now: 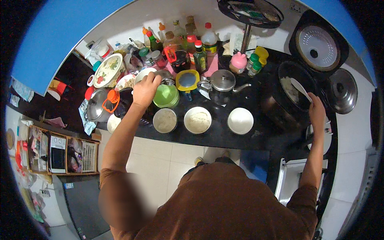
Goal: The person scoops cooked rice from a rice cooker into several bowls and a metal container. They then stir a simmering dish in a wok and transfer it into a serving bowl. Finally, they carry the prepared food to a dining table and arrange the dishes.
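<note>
My right hand (317,110) grips the handle of a white rice paddle (300,88). The paddle's blade reaches into a dark rice cooker (277,105), over the cooked rice (288,93) inside. My left hand (146,90) is at the near edge of a white bowl (145,75), beside stacked green bowls (166,96); whether its fingers grip a rim is hard to see. Along the counter's front stand a left bowl with rice (165,120), a middle bowl with rice (197,120) and a right white bowl (240,121), whose inside looks plain white. Another pale-filled bowl (113,123) sits left of my forearm.
The cooker's hinged lid (318,48) stands raised; a steel lid (341,91) lies right of it. A steel teapot (223,80) and yellow-rimmed container (187,80) stand behind the bowls. Sauce bottles (199,58) crowd the wall. A blue cabinet (60,36) hangs overhead.
</note>
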Demonstrator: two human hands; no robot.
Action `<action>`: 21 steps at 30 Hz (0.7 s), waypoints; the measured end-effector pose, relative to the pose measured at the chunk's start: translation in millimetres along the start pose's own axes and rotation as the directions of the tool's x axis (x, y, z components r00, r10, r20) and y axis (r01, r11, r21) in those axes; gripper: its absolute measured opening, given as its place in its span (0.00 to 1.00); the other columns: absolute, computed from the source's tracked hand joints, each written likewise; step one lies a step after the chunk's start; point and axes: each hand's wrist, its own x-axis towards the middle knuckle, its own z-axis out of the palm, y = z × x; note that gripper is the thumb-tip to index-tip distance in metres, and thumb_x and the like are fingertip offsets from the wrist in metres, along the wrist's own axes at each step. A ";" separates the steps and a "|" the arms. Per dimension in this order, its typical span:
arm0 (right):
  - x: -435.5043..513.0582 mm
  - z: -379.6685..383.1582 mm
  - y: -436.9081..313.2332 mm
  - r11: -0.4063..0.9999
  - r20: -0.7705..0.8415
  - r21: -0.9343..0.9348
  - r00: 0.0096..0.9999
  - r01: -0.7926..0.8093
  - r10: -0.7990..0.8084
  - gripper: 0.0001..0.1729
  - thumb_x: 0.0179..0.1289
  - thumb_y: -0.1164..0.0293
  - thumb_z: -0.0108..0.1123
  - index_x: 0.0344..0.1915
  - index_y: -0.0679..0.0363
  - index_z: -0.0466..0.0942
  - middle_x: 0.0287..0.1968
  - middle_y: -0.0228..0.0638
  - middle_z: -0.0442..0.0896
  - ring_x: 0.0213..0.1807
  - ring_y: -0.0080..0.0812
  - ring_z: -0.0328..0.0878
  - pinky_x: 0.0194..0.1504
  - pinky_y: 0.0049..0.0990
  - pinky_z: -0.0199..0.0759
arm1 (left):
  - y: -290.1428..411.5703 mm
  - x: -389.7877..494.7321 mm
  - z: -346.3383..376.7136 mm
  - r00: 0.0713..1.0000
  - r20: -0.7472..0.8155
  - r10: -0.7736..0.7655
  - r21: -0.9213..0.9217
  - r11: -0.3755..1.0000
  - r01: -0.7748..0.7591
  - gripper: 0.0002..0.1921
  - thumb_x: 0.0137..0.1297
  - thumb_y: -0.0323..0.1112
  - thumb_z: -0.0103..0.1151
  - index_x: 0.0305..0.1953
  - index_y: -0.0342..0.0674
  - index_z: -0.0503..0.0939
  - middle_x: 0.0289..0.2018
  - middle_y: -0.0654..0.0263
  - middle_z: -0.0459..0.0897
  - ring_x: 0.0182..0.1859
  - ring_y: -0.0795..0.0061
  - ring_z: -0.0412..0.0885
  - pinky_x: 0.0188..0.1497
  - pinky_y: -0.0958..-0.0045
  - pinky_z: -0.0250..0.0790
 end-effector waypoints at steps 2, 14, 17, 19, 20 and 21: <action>1.6 1.8 5.8 1.000 -0.005 -0.018 1.000 0.018 -0.019 0.22 0.55 0.81 0.46 0.49 0.53 0.74 0.44 0.43 0.78 0.45 0.48 0.75 0.46 0.39 0.70 | -0.9 0.7 -2.8 1.000 -0.007 0.021 0.010 1.000 -0.021 0.09 0.51 0.33 0.51 0.36 0.49 0.68 0.31 0.68 0.69 0.33 0.72 0.77 0.24 0.71 0.72; 48.6 19.2 35.9 0.787 -0.055 -0.603 0.978 0.128 -0.201 0.09 0.53 0.69 0.52 0.33 0.50 0.79 0.31 0.26 0.78 0.40 0.30 0.72 0.40 0.32 0.60 | 21.9 23.9 29.8 0.816 0.049 -0.576 -0.782 0.487 0.390 0.11 0.52 0.21 0.52 0.39 0.35 0.69 0.31 0.60 0.75 0.35 0.63 0.74 0.40 0.67 0.67; 73.4 48.5 50.8 0.761 0.002 -0.613 0.963 0.213 -0.268 0.06 0.52 0.68 0.53 0.27 0.51 0.79 0.29 0.27 0.77 0.40 0.29 0.72 0.41 0.31 0.60 | 67.3 39.3 26.1 0.781 0.474 -0.407 -0.879 -0.173 0.444 0.11 0.51 0.20 0.53 0.36 0.39 0.67 0.33 0.71 0.71 0.35 0.82 0.68 0.38 0.81 0.62; 88.4 69.4 57.8 0.738 0.064 -0.619 0.954 0.269 -0.294 0.07 0.51 0.69 0.54 0.30 0.51 0.79 0.29 0.27 0.76 0.40 0.30 0.70 0.41 0.31 0.61 | 129.8 70.0 -24.3 0.707 0.641 -0.300 -0.767 -0.286 0.574 0.10 0.54 0.26 0.54 0.36 0.48 0.68 0.29 0.74 0.71 0.26 0.86 0.68 0.21 0.84 0.60; 96.6 77.4 57.1 0.727 0.092 -0.617 0.945 0.302 -0.314 0.08 0.50 0.69 0.54 0.31 0.52 0.80 0.30 0.28 0.75 0.40 0.30 0.70 0.41 0.31 0.61 | 151.9 77.9 -35.8 0.645 0.730 -0.226 -0.680 -0.341 0.650 0.08 0.56 0.30 0.55 0.36 0.51 0.68 0.27 0.77 0.70 0.22 0.90 0.65 0.16 0.86 0.54; 103.7 84.3 55.5 0.714 0.086 -0.597 0.914 0.366 -0.396 0.08 0.50 0.69 0.54 0.31 0.52 0.80 0.29 0.27 0.75 0.40 0.30 0.69 0.42 0.31 0.61 | 169.2 81.3 -41.9 0.689 0.704 -0.173 -0.703 -0.304 0.643 0.08 0.57 0.32 0.56 0.35 0.52 0.68 0.25 0.79 0.68 0.21 0.91 0.63 0.17 0.86 0.53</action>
